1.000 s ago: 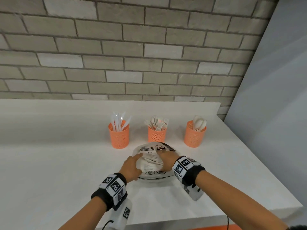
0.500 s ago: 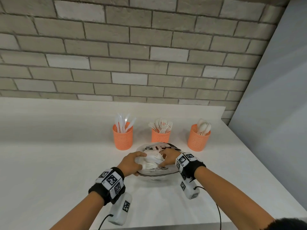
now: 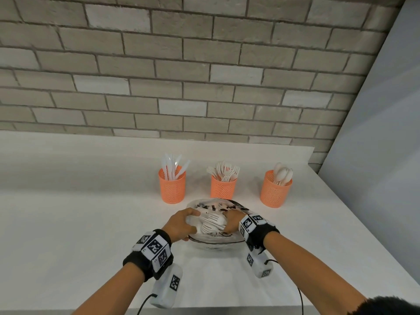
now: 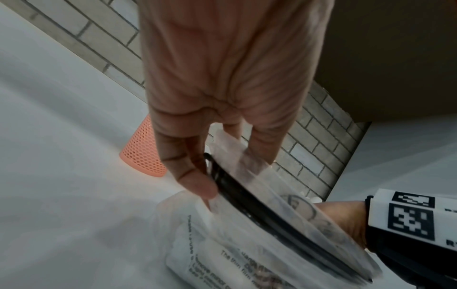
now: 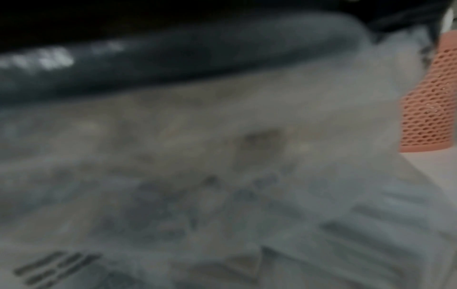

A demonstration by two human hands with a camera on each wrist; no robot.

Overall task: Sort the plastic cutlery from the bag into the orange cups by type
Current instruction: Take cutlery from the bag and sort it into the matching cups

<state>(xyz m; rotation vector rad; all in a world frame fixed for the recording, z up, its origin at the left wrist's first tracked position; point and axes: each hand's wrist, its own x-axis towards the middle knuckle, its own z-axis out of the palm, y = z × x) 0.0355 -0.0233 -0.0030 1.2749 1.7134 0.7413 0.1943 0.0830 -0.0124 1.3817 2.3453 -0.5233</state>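
White worktop [image 3: 68, 223] carries three orange cups: knives' at 11 o'clock [image 3: 172, 188], forks' at 12 [image 3: 223, 189], spoons' at 1 [image 3: 275, 192]; bag [image 3: 216, 243] just before them

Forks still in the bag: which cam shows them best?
Head view. The forks lie in the open mouth of the bag, tines visible, between the left hand and right hand. Left wrist shows the bag's film and black edge, no forks. Right wrist is blurred film; no forks discernible.
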